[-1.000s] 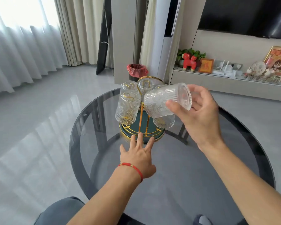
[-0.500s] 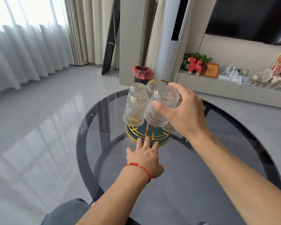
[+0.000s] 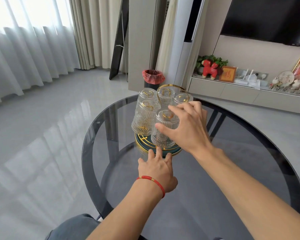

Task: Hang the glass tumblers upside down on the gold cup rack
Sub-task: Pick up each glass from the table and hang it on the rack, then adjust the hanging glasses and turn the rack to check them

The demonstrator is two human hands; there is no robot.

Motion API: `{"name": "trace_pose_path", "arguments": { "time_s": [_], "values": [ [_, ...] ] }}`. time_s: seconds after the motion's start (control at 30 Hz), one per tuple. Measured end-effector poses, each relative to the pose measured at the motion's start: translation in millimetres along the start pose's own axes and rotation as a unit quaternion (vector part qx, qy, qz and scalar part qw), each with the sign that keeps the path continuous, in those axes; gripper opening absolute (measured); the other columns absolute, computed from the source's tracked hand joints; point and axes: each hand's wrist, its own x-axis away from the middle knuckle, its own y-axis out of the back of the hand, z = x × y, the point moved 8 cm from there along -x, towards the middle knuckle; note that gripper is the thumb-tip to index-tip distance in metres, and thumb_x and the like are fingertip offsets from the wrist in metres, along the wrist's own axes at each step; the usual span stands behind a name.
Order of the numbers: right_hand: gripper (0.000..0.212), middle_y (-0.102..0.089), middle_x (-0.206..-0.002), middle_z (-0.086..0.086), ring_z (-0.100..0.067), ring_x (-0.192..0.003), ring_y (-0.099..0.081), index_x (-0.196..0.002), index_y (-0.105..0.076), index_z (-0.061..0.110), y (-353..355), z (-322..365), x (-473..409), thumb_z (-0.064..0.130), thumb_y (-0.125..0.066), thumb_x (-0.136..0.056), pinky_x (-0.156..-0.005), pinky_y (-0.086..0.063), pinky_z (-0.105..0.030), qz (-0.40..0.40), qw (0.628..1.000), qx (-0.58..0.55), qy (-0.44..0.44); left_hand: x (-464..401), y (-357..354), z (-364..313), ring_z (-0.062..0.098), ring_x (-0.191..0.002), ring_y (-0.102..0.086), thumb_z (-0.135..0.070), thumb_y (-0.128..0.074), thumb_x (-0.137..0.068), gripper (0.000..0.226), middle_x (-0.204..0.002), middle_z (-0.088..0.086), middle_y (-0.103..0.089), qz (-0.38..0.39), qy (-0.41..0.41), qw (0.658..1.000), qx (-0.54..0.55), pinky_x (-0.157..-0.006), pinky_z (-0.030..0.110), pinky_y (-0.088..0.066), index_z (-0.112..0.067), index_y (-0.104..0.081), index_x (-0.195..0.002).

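On the round glass table (image 3: 215, 196) we steady the rack base (image 3: 176, 152) with our open, empty left hand (image 3: 157, 170) while our right hand (image 3: 185, 129), nearer, grips an inverted, upright tumbler (image 3: 164, 130) over its peg.

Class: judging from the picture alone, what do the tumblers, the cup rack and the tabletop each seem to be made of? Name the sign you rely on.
Tumblers: clear pressed glass, since the rack shows through their ribbed, patterned walls.
Cup rack: probably metal with a shiny gold finish, judging by its thin bright hoop; its base looks dark green, material unclear.
Tabletop: smoked glass, glossy, as the frame beneath shows through.
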Motion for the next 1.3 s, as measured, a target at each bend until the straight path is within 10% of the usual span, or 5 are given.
{"name": "trace_pose_path", "arguments": {
  "time_s": [0.57,0.93,1.3],
  "values": [
    [0.043,-0.059,-0.139,-0.011,-0.032,-0.130,-0.055,-0.135,-0.064,0.011,31,-73,40,0.024,-0.059,-0.095,-0.113,-0.041,-0.046,-0.057,0.991,-0.122,0.005,-1,16,-9,0.030,-0.116,-0.052,-0.042,-0.055,-0.096,0.039,-0.119,0.012,-0.056,-0.089,-0.009,0.995,-0.046,-0.086,0.040,-0.046,-0.018,-0.053,-0.126],
    [0.057,-0.050,-0.158,-0.011,-0.029,-0.152,-0.037,-0.151,-0.050,0.017,2,-60,23,0.025,-0.059,-0.096,-0.120,-0.035,-0.051,0.013,0.993,-0.052,0.109,-14,-9,-23,0.021,-0.157,-0.002,-0.057,-0.036,-0.103,0.082,-0.172,0.003,0.001,-0.157,-0.139,0.977,-0.046,-0.126,0.046,-0.008,-0.015,0.000,-0.163],
    [0.049,-0.061,-0.142,-0.009,-0.032,-0.137,-0.051,-0.140,-0.063,0.018,14,-73,20,0.019,-0.062,-0.091,-0.112,-0.041,-0.053,-0.026,0.987,-0.050,0.152,-25,-25,-18,0.028,-0.156,-0.008,-0.062,-0.024,-0.100,0.073,-0.171,0.012,-0.004,-0.142,-0.155,0.970,-0.124,-0.122,0.056,-0.014,-0.014,-0.036,-0.154]
  ]
}}
